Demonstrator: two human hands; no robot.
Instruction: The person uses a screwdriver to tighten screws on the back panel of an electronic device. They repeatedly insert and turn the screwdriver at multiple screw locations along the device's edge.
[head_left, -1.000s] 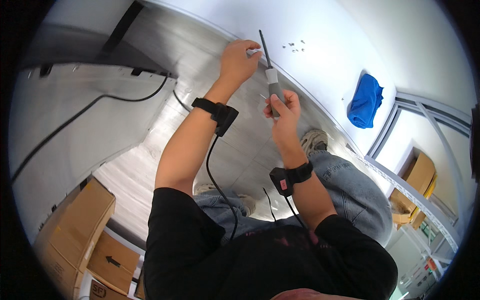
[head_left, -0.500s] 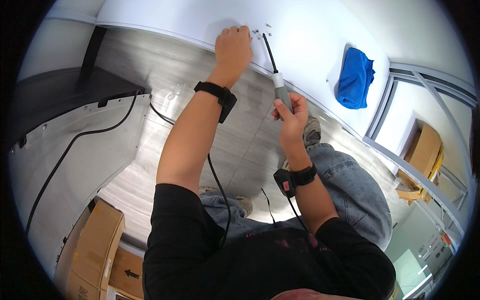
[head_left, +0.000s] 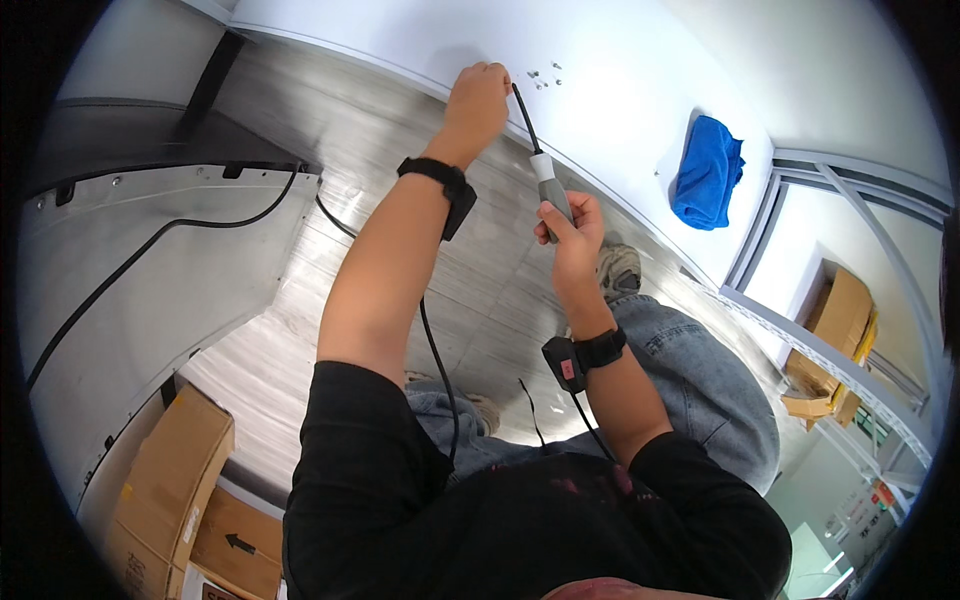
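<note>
My right hand (head_left: 570, 225) grips the grey screwdriver (head_left: 545, 170) handle. My left hand (head_left: 478, 100) is closed at its tip on the far white table (head_left: 620, 100), near small screws (head_left: 545, 75).

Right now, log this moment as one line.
left hand: on white table edge | right hand: gripping screwdriver | screws: loose nearby

You're in a workshop/assembly space: white worktable (head_left: 640, 70), cardboard boxes (head_left: 180, 500), metal shelving (head_left: 850, 360), loose cable (head_left: 140, 260) on floor.
</note>
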